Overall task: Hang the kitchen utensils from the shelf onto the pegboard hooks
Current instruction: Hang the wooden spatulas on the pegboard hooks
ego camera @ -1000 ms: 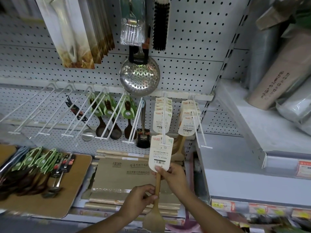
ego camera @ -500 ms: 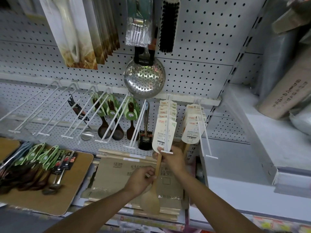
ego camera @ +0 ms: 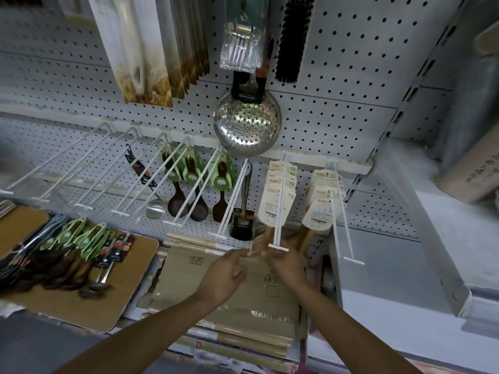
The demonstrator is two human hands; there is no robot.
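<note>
Releasing: fingers (ego camera: 244,253) of left hand (ego camera: 225,276) and right hand (ego camera: 287,265) spread apart, empty, just below the hook (ego camera: 278,233) tip. Wooden spatula (ego camera: 271,211), held on its card a second ago, now hangs frontmost among carded spatulas. Judged: item hung; utensils on the board (ego camera: 81,255) remain.

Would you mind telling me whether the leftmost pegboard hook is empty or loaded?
Empty: the leftmost hook is a bare white wire from the pegboard to its tip.
</note>
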